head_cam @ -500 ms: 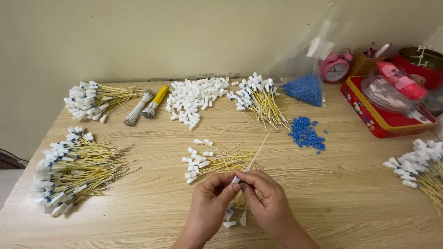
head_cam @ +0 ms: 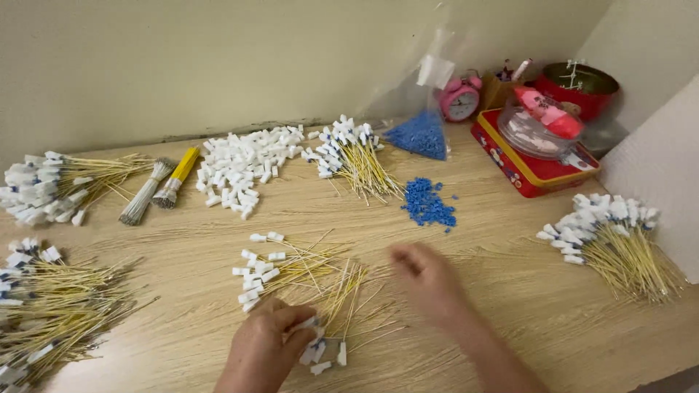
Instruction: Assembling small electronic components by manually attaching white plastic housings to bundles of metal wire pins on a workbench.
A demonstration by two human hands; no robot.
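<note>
My left hand (head_cam: 266, 346) pinches a small bunch of thin yellow wires with white plastic caps (head_cam: 324, 342) near the table's front edge. Blurred with motion, my right hand (head_cam: 429, 280) hovers over the wood to the right of that bunch, fingers loose and holding nothing that I can see. Just beyond my left hand lies a loose scatter of capped yellow wires (head_cam: 280, 266). A small heap of blue beads (head_cam: 428, 204) sits a little past my right hand.
A pile of white caps (head_cam: 244, 164) and more capped wire bundles (head_cam: 357, 160) lie at the back; further bundles rest far left (head_cam: 51, 313) and far right (head_cam: 615, 240). A bag of blue beads (head_cam: 419, 135), pink alarm clock (head_cam: 460, 98) and red tin (head_cam: 535, 164) stand back right.
My hands have parted: the right hand has left the wire bunch and swung out to the right, while the left hand keeps hold of the wires.
</note>
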